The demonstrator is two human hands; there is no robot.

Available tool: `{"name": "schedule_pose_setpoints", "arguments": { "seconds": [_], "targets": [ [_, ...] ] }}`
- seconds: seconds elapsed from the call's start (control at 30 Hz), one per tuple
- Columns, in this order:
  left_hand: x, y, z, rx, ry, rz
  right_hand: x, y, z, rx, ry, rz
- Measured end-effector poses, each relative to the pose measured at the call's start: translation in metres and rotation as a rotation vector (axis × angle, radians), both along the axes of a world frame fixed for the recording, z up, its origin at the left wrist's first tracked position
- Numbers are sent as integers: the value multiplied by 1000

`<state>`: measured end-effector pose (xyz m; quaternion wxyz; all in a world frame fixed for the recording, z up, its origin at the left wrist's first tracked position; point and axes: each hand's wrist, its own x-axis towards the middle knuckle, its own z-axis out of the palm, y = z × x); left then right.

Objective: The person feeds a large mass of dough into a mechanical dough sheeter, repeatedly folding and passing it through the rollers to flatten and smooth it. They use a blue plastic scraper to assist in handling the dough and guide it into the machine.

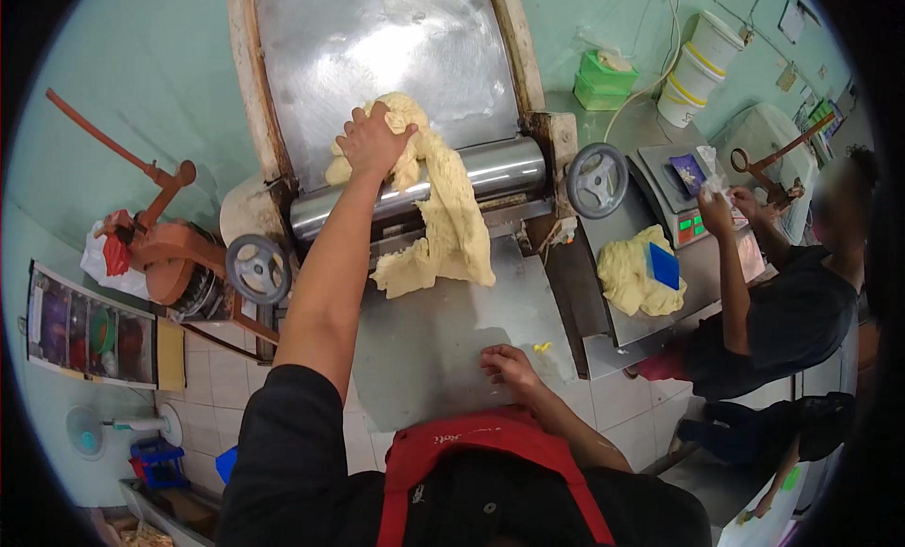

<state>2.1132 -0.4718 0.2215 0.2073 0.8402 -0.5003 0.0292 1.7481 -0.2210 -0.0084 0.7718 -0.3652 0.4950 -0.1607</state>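
Left hand (pixel 375 147) on the dough (pixel 455 207), right hand (pixel 509 368) way off
Fingers spread on the lump, long strip draping over the roller (pixel 514 168) toward the person (right's half-curled, can't tell if empty).

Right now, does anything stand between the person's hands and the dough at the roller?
Nothing visible does. The left hand touches the dough directly. The right hand is apart from it; only the metal surface shows between. The small yellow scrap lies off to the right.
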Motion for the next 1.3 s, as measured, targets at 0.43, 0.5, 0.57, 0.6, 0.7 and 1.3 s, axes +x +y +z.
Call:
{"name": "schedule_pose_setpoints", "arguments": {
  "seconds": [0.43,0.5,0.57,0.6,0.7,1.3],
  "targets": [
    [-65,269,-201,-524,754,-56,-12,-144,-76,19,-23,-54],
    [-56,266,-252,-545,1258,281,13,-190,-40,-27,72,-75],
    [-51,239,-249,-484,1413,376,19,-231,-41,-30,73,-40],
    [-46,219,-247,-457,1577,325,13,-262,-66,-12,21,2],
    [-20,170,-262,-385,2181,51,27,-315,-109,-65,-185,178],
    [-55,281,-257,-47,1464,52,46,-94,-20,351,-586,77]
  ]
}}
